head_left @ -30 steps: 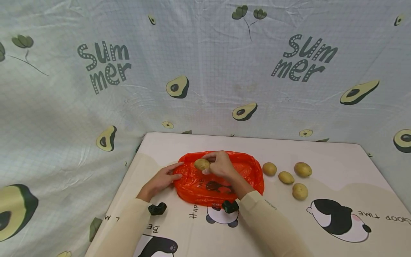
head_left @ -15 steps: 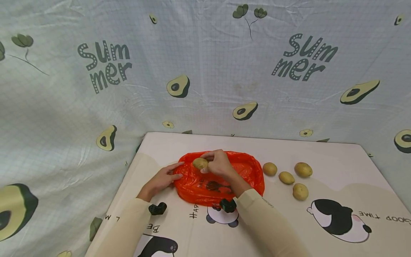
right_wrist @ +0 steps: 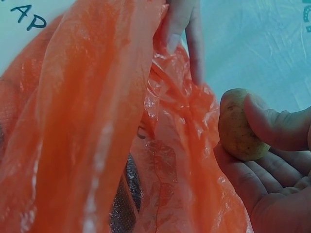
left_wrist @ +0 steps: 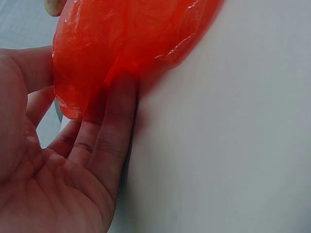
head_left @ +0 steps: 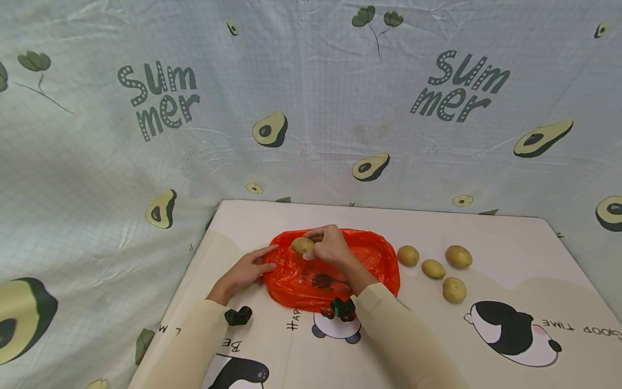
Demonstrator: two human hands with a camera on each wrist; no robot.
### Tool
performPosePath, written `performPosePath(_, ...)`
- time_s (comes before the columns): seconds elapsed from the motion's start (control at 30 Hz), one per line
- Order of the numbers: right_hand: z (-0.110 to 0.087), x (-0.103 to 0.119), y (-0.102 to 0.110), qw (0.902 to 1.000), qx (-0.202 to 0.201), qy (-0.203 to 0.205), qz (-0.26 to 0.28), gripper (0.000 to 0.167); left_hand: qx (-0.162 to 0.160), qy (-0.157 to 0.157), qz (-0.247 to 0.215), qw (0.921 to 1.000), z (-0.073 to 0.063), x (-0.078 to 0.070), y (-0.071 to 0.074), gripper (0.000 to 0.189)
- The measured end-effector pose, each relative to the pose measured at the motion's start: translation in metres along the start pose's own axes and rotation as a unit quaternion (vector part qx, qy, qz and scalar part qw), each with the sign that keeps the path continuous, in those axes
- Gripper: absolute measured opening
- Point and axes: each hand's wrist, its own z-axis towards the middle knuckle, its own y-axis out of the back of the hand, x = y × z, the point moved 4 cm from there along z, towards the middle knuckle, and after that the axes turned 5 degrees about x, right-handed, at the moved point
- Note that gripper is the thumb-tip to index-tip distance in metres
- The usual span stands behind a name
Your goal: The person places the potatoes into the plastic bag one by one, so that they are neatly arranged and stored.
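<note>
An orange-red plastic bag (head_left: pixel 286 289) lies spread with its mouth up on the table; the printed cover shows through its thin floor. At the bag's left rim, my left hand (head_left: pixel 244 272) holds the edge. In the left wrist view, several fingers (left_wrist: pixel 114 126) lie along the outside of the bag wall, with others passing behind its edge. My right hand (head_left: pixel 332 248) pinches a potato (head_left: pixel 302 246) between thumb and fingers, above the bag's left half. The right wrist view has the potato (right_wrist: pixel 235 126) beside the raised plastic, the thumb across its top.
Several loose potatoes (head_left: pixel 454 290) lie on the table right of the bag. The table (head_left: pixel 505 243) has a pale cover with panda prints and lettering. Behind and left of it hangs a curtain (head_left: pixel 311 97) printed with avocados. Dark wrist devices (head_left: pixel 343 309) sit near the cuffs.
My right hand has shifted slightly up and left with the potato, tilting it a little. The left hand and the bag have stayed in place.
</note>
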Motion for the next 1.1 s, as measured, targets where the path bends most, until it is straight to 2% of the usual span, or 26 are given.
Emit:
performPosePath(0.87,0.014,-0.003,-0.008,0.9999,0.006,-0.009,-0.009,0.043,-0.001,-0.002,0.006,1.0,-0.001,0.0,0.0,0.058)
performPosePath(1.1,0.018,-0.004,-0.01,0.9999,0.011,0.003,-0.001,0.041,-0.002,0.001,0.002,1.0,-0.002,0.0,0.001,0.059)
